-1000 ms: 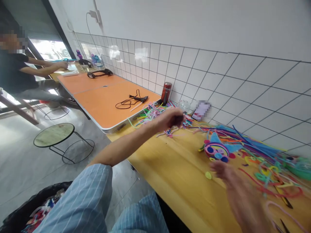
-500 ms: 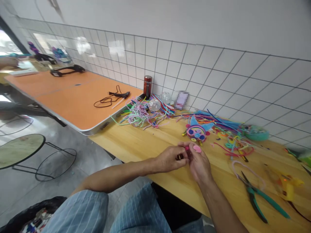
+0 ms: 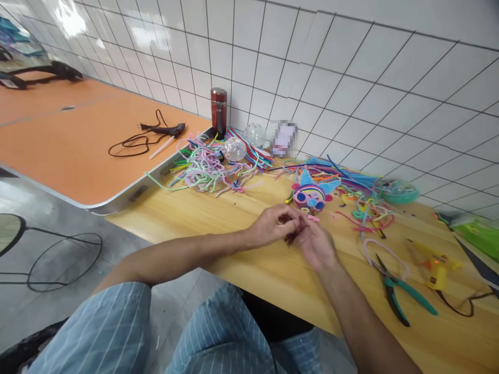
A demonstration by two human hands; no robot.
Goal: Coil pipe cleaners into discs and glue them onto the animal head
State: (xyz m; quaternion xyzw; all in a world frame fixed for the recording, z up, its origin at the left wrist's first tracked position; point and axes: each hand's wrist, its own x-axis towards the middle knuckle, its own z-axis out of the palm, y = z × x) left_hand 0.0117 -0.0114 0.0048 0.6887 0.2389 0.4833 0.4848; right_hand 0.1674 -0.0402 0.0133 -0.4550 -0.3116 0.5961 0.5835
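Observation:
Both my hands meet over the wooden table (image 3: 171,218). The fingers of my left hand (image 3: 271,227) pinch a small dark red, fuzzy-looking piece (image 3: 290,239), mostly hidden by the fingers. My right hand (image 3: 316,243) closes on the same piece from the other side. At its fingertips shows a flat pink oval piece (image 3: 313,218). Just beyond the hands lies a pink craft face (image 3: 309,197) with blue pointed ears and blue round parts. Blur and fingers hide how the red and pink pieces join.
Green-handled pliers (image 3: 409,293) and a yellow glue gun (image 3: 438,270) lie at right. Pipe cleaners (image 3: 205,169) are heaped at back left, near clear balls (image 3: 235,149), a red flask (image 3: 219,111) and a phone (image 3: 284,139). A black corded tool (image 3: 169,130) rests on the orange table (image 3: 78,150).
The view has tilted down and turned right, so the tables' contents appear higher and farther left. Both hands stay together; more of the dark red piece shows below the fingers.

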